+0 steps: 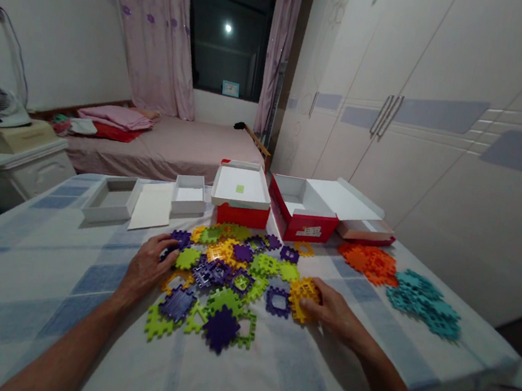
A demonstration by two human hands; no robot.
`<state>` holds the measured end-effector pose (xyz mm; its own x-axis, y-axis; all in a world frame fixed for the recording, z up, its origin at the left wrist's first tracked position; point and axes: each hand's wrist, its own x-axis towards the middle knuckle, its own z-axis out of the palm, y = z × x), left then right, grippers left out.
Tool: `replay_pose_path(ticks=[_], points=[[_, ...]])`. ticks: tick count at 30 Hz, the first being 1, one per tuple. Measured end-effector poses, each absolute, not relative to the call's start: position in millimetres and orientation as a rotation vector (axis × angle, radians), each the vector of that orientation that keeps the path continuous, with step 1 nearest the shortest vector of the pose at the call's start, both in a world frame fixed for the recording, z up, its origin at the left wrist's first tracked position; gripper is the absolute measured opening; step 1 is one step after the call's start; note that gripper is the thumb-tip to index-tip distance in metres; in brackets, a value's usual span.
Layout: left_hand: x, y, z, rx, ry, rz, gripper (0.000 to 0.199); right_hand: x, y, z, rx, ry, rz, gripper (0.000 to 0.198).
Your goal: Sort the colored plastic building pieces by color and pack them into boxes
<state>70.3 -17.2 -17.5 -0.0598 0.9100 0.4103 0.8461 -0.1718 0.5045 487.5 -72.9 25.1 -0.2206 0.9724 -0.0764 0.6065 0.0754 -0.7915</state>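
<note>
A mixed heap of notched, gear-edged plastic building tiles in purple, lime green and yellow-orange spreads over the cloth between my hands. My right hand (335,310) grips yellow-orange tiles (303,298) at the heap's right edge, beside a purple frame-shaped tile (278,302). At the heap's left edge, my left hand (148,268) has its fingers curled on a purple tile (168,251), partly hidden by them. Near that hand lie a lime green tile (188,258) and a purple tile (177,302). A solid purple tile (221,329) rests at the front of the heap.
Orange tiles (371,264) and teal tiles (424,303) lie in separate piles on the right. Behind the heap stand an open red box (303,225), a red box with a white tray top (242,212), and white box parts (113,199). A checked cloth (68,271) covers the table.
</note>
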Motion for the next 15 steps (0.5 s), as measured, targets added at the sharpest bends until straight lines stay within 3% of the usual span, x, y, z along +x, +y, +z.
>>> replay_pose_path(ticks=[5,10,15], points=[[68.5,-16.1,-20.7,2.098,1.966,1.042,0.051,481.0,-71.6,22.4,-1.644,-1.993,0.634,0.043],[66.9,-14.9,-24.4,2.109,1.973,1.057,0.049,473.1,-84.2,28.1,-1.607,-1.938,0.618,0.033],[66.4,-14.5,-25.6,2.1,1.971,1.054,0.05,494.3,-71.0,30.2,-1.577,-1.679,0.805,0.03]])
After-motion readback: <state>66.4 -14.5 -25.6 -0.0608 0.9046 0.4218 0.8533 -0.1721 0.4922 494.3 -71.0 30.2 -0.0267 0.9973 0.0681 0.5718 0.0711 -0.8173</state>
